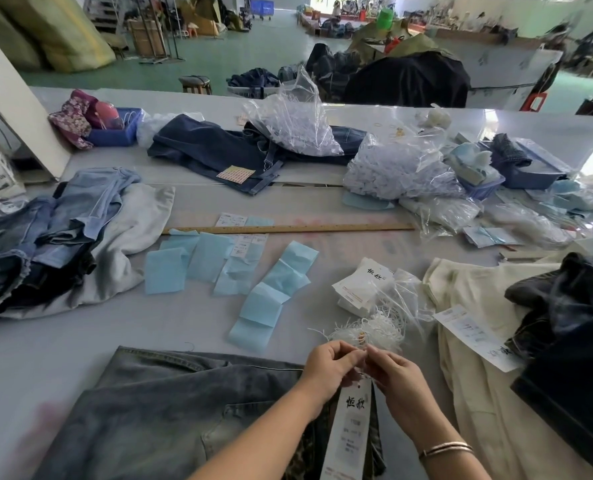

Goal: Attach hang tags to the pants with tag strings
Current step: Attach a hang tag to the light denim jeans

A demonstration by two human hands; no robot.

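Observation:
Faded grey-blue pants (pixel 170 407) lie flat on the table in front of me. Over their right edge hangs a long white hang tag (pixel 348 431) with black characters. My left hand (pixel 333 370) and my right hand (pixel 397 377) meet just above the tag's top end, fingers curled, pinching a thin white tag string (pixel 364 358) between them. Right behind my hands lies a bundle of white tag strings (pixel 374 329). A stack of white hang tags (pixel 361 285) sits beyond it.
Light blue paper slips (pixel 267 299) and a wooden ruler (pixel 288 229) lie mid-table. Jeans piles sit at left (pixel 46 237) and right (pixel 572 323), cream pants (pixel 478 341) at right, dark jeans (pixel 219 147) and plastic bags (pixel 298 123) farther back.

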